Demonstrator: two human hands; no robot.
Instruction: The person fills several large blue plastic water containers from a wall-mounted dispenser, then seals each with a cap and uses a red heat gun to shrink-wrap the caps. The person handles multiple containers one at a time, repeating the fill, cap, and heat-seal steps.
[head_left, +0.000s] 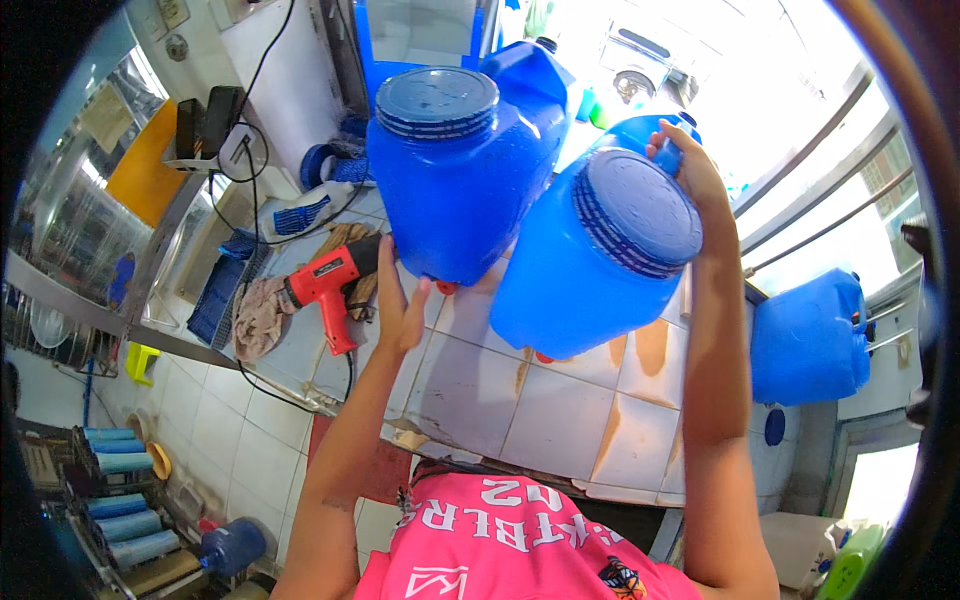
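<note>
Two translucent blue plastic water containers with wide ridged screw lids stand before me on a white-tiled counter (480, 390). My right hand (694, 169) is closed around the handle of the right container (577, 270), whose lid slants to the right. A small red part shows under its front edge. My left hand (399, 307) is at the lower left corner of the left container (457, 202), thumb apart from the fingers; whether it presses on the wall I cannot tell. Just left of that hand lies a red heat gun (322, 281), its black end close to my fingertips.
A crumpled cloth (259, 319) and a blue plastic basket (214, 300) lie at the counter's left. Power cords run past a wall-mounted holder (196, 161). Another blue jug (810, 337) is at the right. Below left are rolls of blue film (124, 461) and a water bottle (236, 547).
</note>
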